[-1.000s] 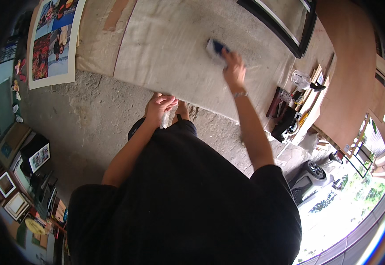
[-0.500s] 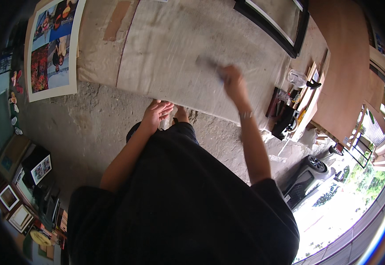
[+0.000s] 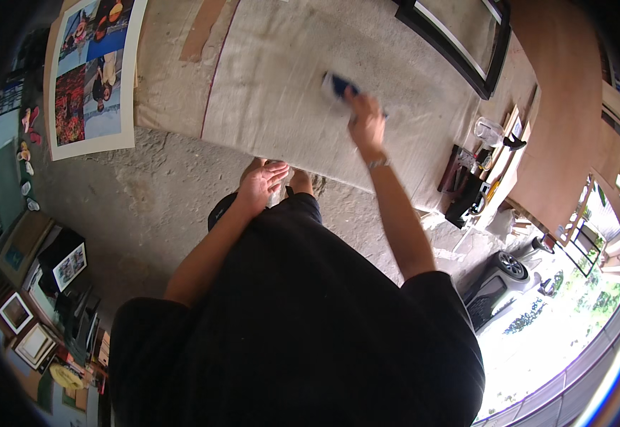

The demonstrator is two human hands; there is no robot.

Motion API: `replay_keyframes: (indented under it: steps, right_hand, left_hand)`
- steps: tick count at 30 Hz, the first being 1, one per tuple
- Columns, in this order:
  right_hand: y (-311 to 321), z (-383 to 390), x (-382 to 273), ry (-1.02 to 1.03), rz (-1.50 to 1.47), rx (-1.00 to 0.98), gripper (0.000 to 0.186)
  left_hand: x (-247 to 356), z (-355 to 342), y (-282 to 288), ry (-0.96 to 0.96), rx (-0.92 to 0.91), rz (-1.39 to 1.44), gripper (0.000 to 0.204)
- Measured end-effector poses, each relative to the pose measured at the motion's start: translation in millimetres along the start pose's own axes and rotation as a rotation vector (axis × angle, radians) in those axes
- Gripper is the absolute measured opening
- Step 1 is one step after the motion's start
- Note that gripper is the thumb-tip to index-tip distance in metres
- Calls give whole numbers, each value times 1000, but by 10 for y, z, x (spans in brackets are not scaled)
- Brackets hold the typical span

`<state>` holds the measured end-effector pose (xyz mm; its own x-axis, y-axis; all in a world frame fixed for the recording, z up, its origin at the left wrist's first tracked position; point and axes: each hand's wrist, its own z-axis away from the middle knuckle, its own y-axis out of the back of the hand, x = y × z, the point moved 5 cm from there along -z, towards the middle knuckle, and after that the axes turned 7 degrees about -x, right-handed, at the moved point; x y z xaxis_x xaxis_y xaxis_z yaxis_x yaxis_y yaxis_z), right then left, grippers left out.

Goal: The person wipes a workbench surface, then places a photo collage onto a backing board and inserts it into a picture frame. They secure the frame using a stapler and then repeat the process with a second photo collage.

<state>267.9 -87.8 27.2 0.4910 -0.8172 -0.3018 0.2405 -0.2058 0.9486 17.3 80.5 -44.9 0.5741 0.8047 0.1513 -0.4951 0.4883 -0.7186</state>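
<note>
Rough concrete floor (image 3: 132,199) borders the near edge of a cloth-covered bench (image 3: 274,107), the landmark throughout. Toward the bench's far right, a black frame (image 3: 445,46) lies angled, presumably set aside to leave the middle for handwork; a photo print (image 3: 95,78) at its left end overhangs the near edge. Between these two, the bench gives room sideways, the frame's corner limiting travel rightward. Over the bench's middle, the right hand (image 3: 368,122) has its grip clamped on a blue brush (image 3: 340,87), held at arm's length, apparently for reach. Just beside the bench's near edge, the left hand (image 3: 259,186) is partly palm-up, fingers loosely apart, seemingly holding nothing; contact with the edge cannot be told.
</note>
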Motion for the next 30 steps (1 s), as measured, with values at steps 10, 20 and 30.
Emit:
replay_keyframes:
  steps: [10,20,30]
  right_hand:
    - [-94,1484,-939,222,-671,-522,48]
    - [450,-1354,71,85,110,207,51]
    - [-121,346,-859,194,23,61,55]
  left_hand:
    - [43,-36,16,96,-35,-43,40]
    - [63,80,85,23,-53,7,39]
    - [31,43,-61,26,-170,149,54]
